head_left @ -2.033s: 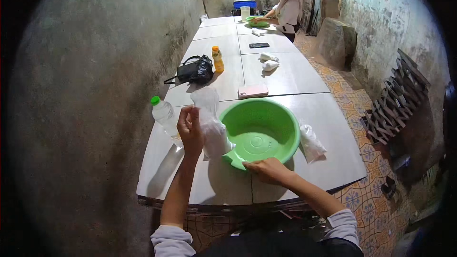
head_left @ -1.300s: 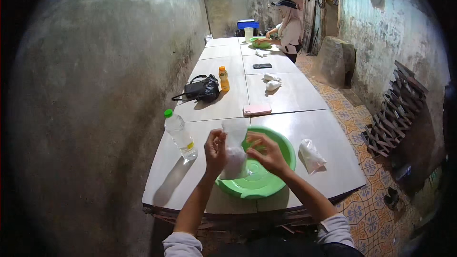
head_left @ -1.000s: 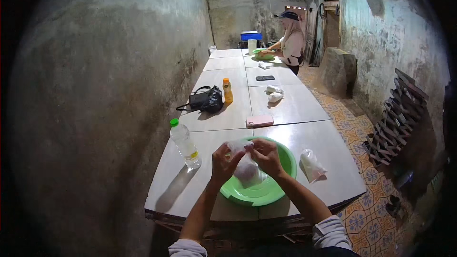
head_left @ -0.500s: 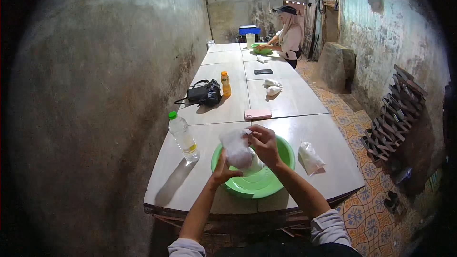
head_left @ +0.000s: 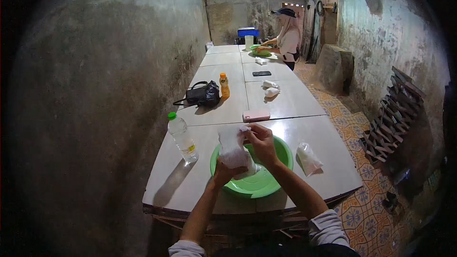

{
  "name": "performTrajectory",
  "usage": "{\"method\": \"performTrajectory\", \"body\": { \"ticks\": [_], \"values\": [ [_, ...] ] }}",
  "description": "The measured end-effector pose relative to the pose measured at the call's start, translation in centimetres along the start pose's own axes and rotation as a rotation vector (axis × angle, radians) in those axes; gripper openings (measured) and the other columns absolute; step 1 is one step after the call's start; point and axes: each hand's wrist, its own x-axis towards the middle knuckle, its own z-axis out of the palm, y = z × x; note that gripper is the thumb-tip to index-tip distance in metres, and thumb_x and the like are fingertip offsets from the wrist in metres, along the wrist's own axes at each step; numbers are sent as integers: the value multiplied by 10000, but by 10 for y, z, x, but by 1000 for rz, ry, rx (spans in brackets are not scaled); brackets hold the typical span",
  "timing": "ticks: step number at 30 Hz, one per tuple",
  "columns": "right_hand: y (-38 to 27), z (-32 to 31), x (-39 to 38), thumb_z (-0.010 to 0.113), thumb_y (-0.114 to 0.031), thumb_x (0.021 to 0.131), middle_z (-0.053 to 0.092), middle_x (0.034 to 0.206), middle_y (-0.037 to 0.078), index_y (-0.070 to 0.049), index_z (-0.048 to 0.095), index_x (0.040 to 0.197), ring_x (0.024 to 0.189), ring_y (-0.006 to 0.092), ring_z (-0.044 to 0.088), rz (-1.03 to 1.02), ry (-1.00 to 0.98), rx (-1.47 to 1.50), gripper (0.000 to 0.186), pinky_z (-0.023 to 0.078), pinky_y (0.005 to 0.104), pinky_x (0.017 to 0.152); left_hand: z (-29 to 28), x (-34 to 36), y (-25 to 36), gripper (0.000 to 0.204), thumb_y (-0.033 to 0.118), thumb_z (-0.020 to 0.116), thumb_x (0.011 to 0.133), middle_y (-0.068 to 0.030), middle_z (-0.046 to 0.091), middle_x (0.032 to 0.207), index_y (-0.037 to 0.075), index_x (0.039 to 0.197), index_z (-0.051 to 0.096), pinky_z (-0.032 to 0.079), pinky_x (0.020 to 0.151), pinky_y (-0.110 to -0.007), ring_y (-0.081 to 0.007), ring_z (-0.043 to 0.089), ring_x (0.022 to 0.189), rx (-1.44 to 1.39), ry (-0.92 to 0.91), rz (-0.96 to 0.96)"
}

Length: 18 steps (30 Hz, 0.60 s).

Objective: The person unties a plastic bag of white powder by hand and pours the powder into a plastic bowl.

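Note:
Over the green basin [head_left: 257, 188] at the near end of the table, a plastic bag of white stuff [head_left: 231, 152] is held up in both hands. My left hand [head_left: 225, 171] cups the bag's lower part from below, fingers partly hidden behind it. My right hand [head_left: 259, 145] pinches the bag's top edge at the right. A clear bottle with a green cap [head_left: 182, 140] stands left of the basin, and another white-filled bag [head_left: 309, 159] lies to its right. Just beyond the basin lies a pink phone [head_left: 256, 115].
Farther up the table [head_left: 209, 71]: a black bag [head_left: 202, 95], an orange bottle [head_left: 224, 86], small white bundles [head_left: 270, 89], a dark phone [head_left: 261, 73]. A co-worker [head_left: 287, 38] works at another green basin [head_left: 259, 51]. Dark racks [head_left: 391, 116] lean on the right wall.
My hands brought the bag from the basin's left to over it; my left hand then shifted down to cup it while my right took its top. The view also shifted.

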Motion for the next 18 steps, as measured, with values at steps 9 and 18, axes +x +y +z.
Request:
{"method": "performTrajectory", "body": {
  "ticks": [9,18],
  "values": [
    [14,-19,-38,763,-286,703,512,1182,94,-81,425,1275,1047,232,511,161,-288,-448,695,462,352,847,-27,-2,-2,353,159,730,724,-67,634,940,18,1018,596,491,745,-302,-144,592,852,157,12,-27],
    [32,-13,-40,731,-133,694,601,1071,80,-50,535,1180,909,177,581,100,-195,-371,530,495,330,758,-28,-6,22,565,255,791,661,-80,604,1022,2,1098,537,463,833,-330,-168,568,953,-169,-103,-15]
  ]
}}
